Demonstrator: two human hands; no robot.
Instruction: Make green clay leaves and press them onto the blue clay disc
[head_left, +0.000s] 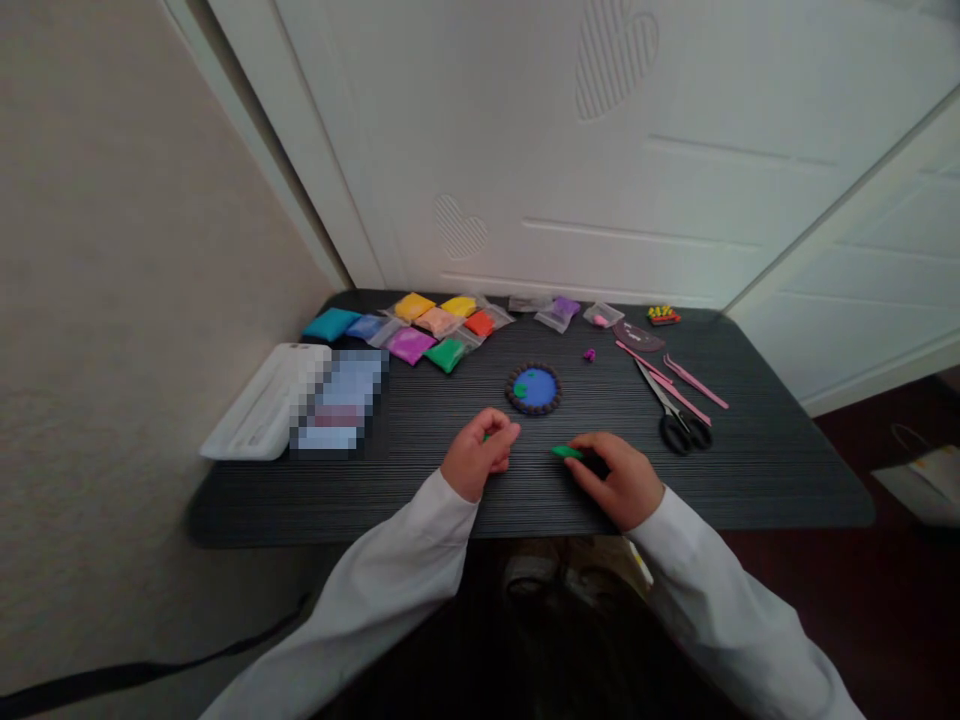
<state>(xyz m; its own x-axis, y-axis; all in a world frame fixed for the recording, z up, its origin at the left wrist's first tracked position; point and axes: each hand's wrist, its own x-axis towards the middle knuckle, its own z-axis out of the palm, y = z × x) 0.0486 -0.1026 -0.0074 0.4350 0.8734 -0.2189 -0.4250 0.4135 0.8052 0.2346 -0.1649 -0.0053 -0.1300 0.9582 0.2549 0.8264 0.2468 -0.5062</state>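
Observation:
Between the thumb and fingers of my right hand (pixel 615 478) is a flat, pointed piece of green modelling clay (pixel 565 452). My left hand (pixel 480 452) is closed in a pinch, and a speck of green clay (pixel 486 437) shows among its fingers. Just beyond both hands lies a round clay disc (pixel 541 388) with a blue middle and a beaded dark brown rim. Small green clay patches (pixel 520 391) sit on the left part of its blue surface.
Colourful clay packets (pixel 411 345) lie at the back left, near a white tray (pixel 259 405) and a blurred-out screen (pixel 346 400). To the right are black-handled scissors (pixel 684 430), pink tools (pixel 696 382), a purple clay bit (pixel 589 355) and a dark oval card (pixel 638 337).

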